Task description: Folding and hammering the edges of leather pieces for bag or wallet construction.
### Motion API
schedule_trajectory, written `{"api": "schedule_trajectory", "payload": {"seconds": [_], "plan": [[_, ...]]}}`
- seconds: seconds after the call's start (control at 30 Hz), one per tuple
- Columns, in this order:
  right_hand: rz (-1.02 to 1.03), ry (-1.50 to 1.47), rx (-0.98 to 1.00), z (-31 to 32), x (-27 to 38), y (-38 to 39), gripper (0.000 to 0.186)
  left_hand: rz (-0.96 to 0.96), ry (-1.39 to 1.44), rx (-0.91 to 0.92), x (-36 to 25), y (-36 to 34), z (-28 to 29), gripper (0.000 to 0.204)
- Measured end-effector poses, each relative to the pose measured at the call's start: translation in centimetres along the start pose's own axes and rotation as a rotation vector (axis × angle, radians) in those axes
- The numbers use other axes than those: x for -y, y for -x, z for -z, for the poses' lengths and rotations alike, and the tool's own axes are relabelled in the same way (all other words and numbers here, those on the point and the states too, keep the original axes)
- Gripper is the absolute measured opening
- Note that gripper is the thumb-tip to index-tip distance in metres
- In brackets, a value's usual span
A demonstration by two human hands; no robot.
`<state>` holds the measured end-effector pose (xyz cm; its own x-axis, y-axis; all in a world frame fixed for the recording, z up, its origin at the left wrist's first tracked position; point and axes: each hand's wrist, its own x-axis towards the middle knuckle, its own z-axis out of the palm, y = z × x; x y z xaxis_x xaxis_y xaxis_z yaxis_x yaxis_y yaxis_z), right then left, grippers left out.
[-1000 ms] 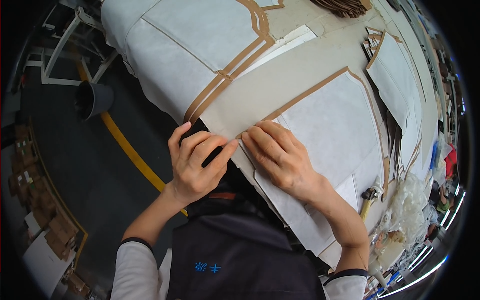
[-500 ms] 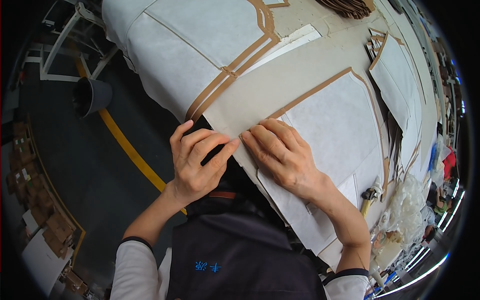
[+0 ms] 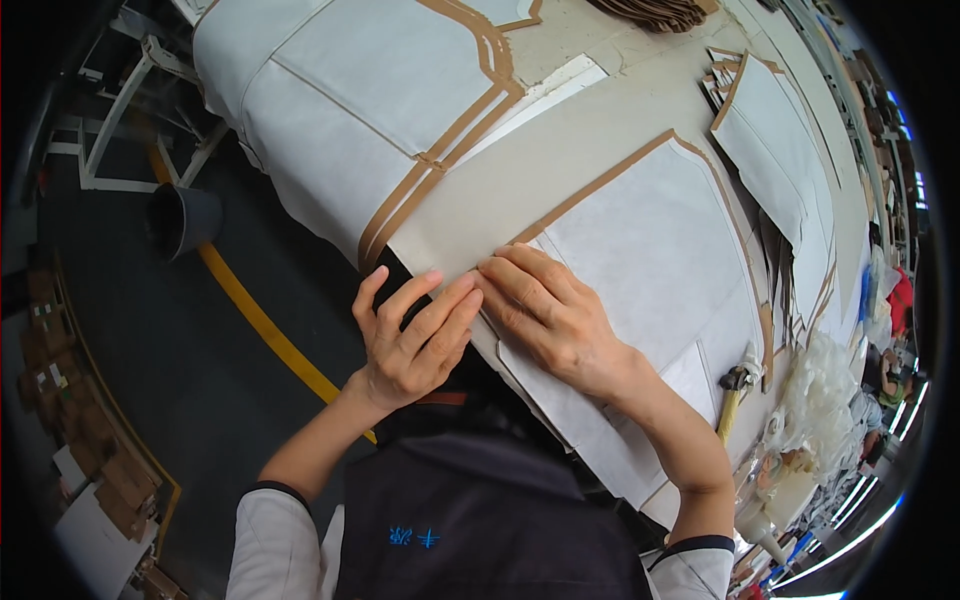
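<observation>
A large white panel (image 3: pixel 640 250) with a brown border lies on the table at its near edge. My right hand (image 3: pixel 550 310) bends over the panel's brown-edged left corner, its fingers bunched and pressed on it. Beside it my left hand (image 3: pixel 415 335) meets that corner with its nearest fingertips, which pinch close together against the right hand's. The other left fingers spread out past the table edge. Both thumbs are mostly hidden, as is the bit of edge between the hands. Another brown-edged white piece (image 3: pixel 330 110) hangs over the table's left side.
Stacked white pieces (image 3: pixel 775 150) lie at the right, and brown folded material (image 3: pixel 660 10) at the far edge. Nearer on the right are a yellow-handled tool (image 3: pixel 730 410) and crumpled clear plastic (image 3: pixel 815 390). A dark bucket (image 3: pixel 185 222) stands on the floor at left.
The table and panels have shifted slightly left in view. My left fingers have straightened a little and come closer to the right fingertips; the right hand keeps its hold on the corner.
</observation>
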<state>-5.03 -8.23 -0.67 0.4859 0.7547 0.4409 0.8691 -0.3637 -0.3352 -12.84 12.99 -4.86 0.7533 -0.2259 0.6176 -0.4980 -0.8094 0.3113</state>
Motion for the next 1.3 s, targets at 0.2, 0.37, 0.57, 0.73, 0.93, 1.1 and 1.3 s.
{"api": "schedule_trajectory", "payload": {"seconds": [0.2,0.37,0.57,0.73,0.93,1.1,1.3], "plan": [[-0.073,0.099,-0.042,0.1,0.2,0.4,0.043,-0.059,-0.064,0.061,0.2,0.1,0.3,0.031],[-0.067,0.097,-0.061,0.0,0.1,0.3,0.042,-0.021,-0.121,0.049,-0.4,-0.8,0.3,0.038],[-0.045,0.114,-0.057,-0.1,0.2,0.2,0.041,0.021,-0.230,0.083,-1.6,-2.0,0.3,0.039],[-0.052,0.103,-0.079,-0.4,0.2,0.1,0.040,0.054,-0.236,0.074,-1.3,-2.0,0.4,0.030],[-0.105,0.129,-0.123,-0.2,0.3,0.8,0.042,0.110,-0.235,0.088,-1.8,-2.3,0.3,0.028],[-0.097,0.142,-0.113,-0.2,0.2,0.6,0.044,0.166,-0.222,0.126,-2.5,-2.3,0.5,0.029],[-0.089,0.178,-0.087,-0.1,0.5,0.3,0.045,0.233,-0.201,0.185,-2.5,-2.1,0.4,0.031]]}}
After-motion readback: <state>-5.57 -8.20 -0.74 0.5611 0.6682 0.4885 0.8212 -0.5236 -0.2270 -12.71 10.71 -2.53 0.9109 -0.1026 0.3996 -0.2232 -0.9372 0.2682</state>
